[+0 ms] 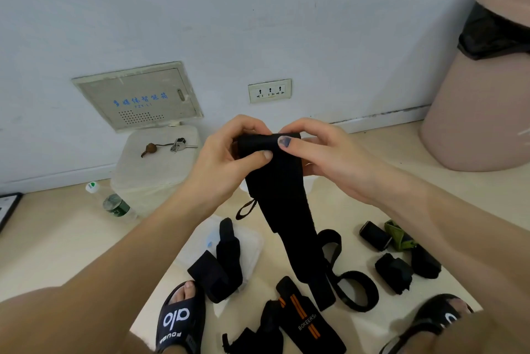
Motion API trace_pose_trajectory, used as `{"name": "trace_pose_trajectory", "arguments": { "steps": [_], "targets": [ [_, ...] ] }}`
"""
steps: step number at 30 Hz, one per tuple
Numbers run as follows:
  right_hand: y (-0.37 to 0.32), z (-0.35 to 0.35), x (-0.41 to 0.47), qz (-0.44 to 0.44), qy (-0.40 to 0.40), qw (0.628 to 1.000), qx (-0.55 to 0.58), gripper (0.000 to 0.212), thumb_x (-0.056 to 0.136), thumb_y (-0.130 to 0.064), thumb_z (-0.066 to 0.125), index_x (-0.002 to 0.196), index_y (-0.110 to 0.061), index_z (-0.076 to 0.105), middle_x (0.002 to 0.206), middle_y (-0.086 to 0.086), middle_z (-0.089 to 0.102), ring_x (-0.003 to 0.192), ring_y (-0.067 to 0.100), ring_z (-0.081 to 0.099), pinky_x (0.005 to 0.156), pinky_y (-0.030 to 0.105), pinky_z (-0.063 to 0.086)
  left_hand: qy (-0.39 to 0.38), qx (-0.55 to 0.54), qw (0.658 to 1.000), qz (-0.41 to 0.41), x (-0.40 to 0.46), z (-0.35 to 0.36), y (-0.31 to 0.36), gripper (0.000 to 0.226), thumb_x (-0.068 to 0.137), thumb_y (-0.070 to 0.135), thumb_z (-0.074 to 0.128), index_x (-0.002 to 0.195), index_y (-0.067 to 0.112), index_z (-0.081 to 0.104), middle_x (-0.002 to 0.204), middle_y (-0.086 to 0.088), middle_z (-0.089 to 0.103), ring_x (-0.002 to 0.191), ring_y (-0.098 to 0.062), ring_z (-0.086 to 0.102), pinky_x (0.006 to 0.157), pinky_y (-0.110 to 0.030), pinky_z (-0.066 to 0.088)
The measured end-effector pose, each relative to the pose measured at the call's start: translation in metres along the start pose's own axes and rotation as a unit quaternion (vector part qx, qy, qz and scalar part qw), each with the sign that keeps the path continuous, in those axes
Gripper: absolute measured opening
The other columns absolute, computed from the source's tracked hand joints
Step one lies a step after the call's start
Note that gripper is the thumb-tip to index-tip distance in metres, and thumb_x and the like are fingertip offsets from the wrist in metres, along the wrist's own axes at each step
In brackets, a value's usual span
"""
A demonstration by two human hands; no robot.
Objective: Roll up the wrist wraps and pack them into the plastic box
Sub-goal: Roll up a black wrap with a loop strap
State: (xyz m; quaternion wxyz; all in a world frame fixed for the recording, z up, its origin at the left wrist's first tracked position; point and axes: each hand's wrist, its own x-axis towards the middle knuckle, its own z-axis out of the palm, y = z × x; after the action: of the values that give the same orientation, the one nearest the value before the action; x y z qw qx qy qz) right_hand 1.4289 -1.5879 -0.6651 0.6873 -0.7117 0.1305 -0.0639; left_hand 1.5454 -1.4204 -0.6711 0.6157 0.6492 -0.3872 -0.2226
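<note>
My left hand [229, 158] and my right hand [321, 155] both pinch the top end of a long black wrist wrap [286, 210], folded over at the top. The rest of it hangs down to the floor, with a small thumb loop [246, 208] at its left edge. Under the left forearm a clear plastic box [252, 241] lies on the floor with a black wrap [226, 253] draped over it. More wraps lie loose on the floor, among them one with orange stripes [304, 316] and a black loop strap [352, 290]. Rolled wraps [393, 270] sit at the right.
My two feet in black slides [179, 319] frame the pile. A white stool [156, 164] with keys stands by the wall, a water bottle [113, 201] beside it. A pink bin [481, 112] with a black liner stands at the right.
</note>
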Motion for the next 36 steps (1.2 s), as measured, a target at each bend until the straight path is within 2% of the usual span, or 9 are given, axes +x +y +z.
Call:
{"name": "trace_pose_trajectory", "arguments": {
  "steps": [4, 7, 11, 14, 20, 23, 26, 30, 36],
  "targets": [
    [-0.0013, 0.0015, 0.0001, -0.017, 0.011, 1.000, 0.009, 0.007, 0.099, -0.015, 0.066, 0.106, -0.014, 0.069, 0.099, 0.025, 0.071, 0.087, 0.024, 0.070, 0.085, 0.041, 0.060, 0.009, -0.002, 1.000, 0.001, -0.0007, 0.0029, -0.0003, 0.026, 0.091, -0.009, 0.065, 0.101, 0.015, 0.063, 0.092, 0.001, 0.063, 0.088, -0.015, 0.058, 0.078, -0.028, 0.050],
    [0.0001, 0.0018, 0.0000, -0.021, 0.005, 0.999, 0.045, 0.012, 0.098, -0.007, 0.066, 0.109, -0.009, 0.067, 0.096, 0.018, 0.070, 0.086, 0.023, 0.069, 0.080, 0.033, 0.058, 0.002, 0.002, 1.000, -0.008, -0.0001, 0.0028, 0.0000, 0.029, 0.093, -0.006, 0.064, 0.101, 0.022, 0.061, 0.093, 0.004, 0.063, 0.088, -0.016, 0.057, 0.080, -0.034, 0.048],
    [0.0017, 0.0004, 0.0006, -0.032, 0.002, 0.998, 0.058, 0.013, 0.097, -0.002, 0.066, 0.109, -0.007, 0.066, 0.098, 0.019, 0.069, 0.088, 0.026, 0.069, 0.088, 0.040, 0.058, -0.027, 0.023, 0.998, -0.046, -0.0018, 0.0038, -0.0012, 0.028, 0.100, 0.004, 0.059, 0.111, 0.030, 0.054, 0.089, 0.001, 0.059, 0.083, -0.020, 0.054, 0.077, -0.040, 0.042],
    [0.0022, -0.0003, 0.0014, -0.047, 0.005, 0.998, 0.038, 0.013, 0.096, -0.001, 0.066, 0.107, -0.009, 0.066, 0.097, 0.018, 0.069, 0.089, 0.024, 0.068, 0.095, 0.045, 0.057, -0.027, 0.026, 0.997, -0.067, -0.0012, 0.0009, 0.0001, 0.026, 0.092, 0.019, 0.062, 0.112, 0.033, 0.056, 0.091, -0.003, 0.060, 0.085, -0.022, 0.055, 0.079, -0.041, 0.043],
    [0.0003, -0.0007, 0.0004, -0.077, 0.027, 0.997, -0.006, 0.018, 0.093, 0.001, 0.071, 0.104, -0.013, 0.068, 0.105, 0.024, 0.072, 0.092, 0.021, 0.069, 0.101, 0.046, 0.054, -0.010, -0.083, 0.991, -0.104, 0.0012, 0.0049, 0.0035, 0.012, 0.095, 0.033, 0.054, 0.100, 0.030, 0.065, 0.097, -0.010, 0.059, 0.086, -0.023, 0.052, 0.068, -0.035, 0.038],
    [0.0010, -0.0024, 0.0003, -0.064, 0.031, 0.997, -0.018, 0.023, 0.090, 0.001, 0.073, 0.104, -0.018, 0.069, 0.105, 0.019, 0.073, 0.092, 0.023, 0.068, 0.103, 0.048, 0.052, -0.010, -0.083, 0.992, -0.097, 0.0013, 0.0038, 0.0023, 0.008, 0.094, 0.026, 0.058, 0.096, 0.027, 0.066, 0.097, -0.016, 0.061, 0.085, -0.025, 0.054, 0.070, -0.034, 0.040],
    [0.0008, -0.0042, 0.0002, -0.019, 0.022, 1.000, 0.004, 0.036, 0.089, 0.002, 0.072, 0.117, -0.020, 0.065, 0.111, 0.014, 0.073, 0.093, 0.021, 0.070, 0.098, 0.044, 0.057, -0.006, -0.076, 0.994, -0.077, 0.0017, 0.0012, 0.0010, 0.008, 0.090, 0.019, 0.063, 0.094, 0.025, 0.067, 0.099, -0.016, 0.063, 0.090, -0.026, 0.059, 0.082, -0.038, 0.044],
    [-0.0016, -0.0012, -0.0022, 0.023, -0.013, 0.998, 0.063, 0.033, 0.096, -0.011, 0.069, 0.127, -0.020, 0.062, 0.109, 0.010, 0.073, 0.096, 0.019, 0.073, 0.091, 0.035, 0.061, 0.007, -0.076, 0.996, -0.050, 0.0017, 0.0003, -0.0003, 0.015, 0.086, 0.011, 0.067, 0.095, 0.023, 0.070, 0.098, -0.003, 0.068, 0.095, -0.021, 0.062, 0.084, -0.029, 0.050],
    [0.0028, -0.0008, 0.0014, -0.034, 0.032, 0.999, 0.000, 0.017, 0.095, -0.013, 0.072, 0.112, -0.017, 0.071, 0.103, 0.013, 0.075, 0.094, 0.021, 0.074, 0.083, 0.033, 0.061, 0.017, -0.070, 0.994, -0.078, 0.0011, -0.0014, -0.0049, 0.043, 0.084, 0.013, 0.070, 0.124, 0.021, 0.059, 0.100, 0.002, 0.070, 0.095, -0.015, 0.067, 0.088, -0.028, 0.053]
  ]
}}
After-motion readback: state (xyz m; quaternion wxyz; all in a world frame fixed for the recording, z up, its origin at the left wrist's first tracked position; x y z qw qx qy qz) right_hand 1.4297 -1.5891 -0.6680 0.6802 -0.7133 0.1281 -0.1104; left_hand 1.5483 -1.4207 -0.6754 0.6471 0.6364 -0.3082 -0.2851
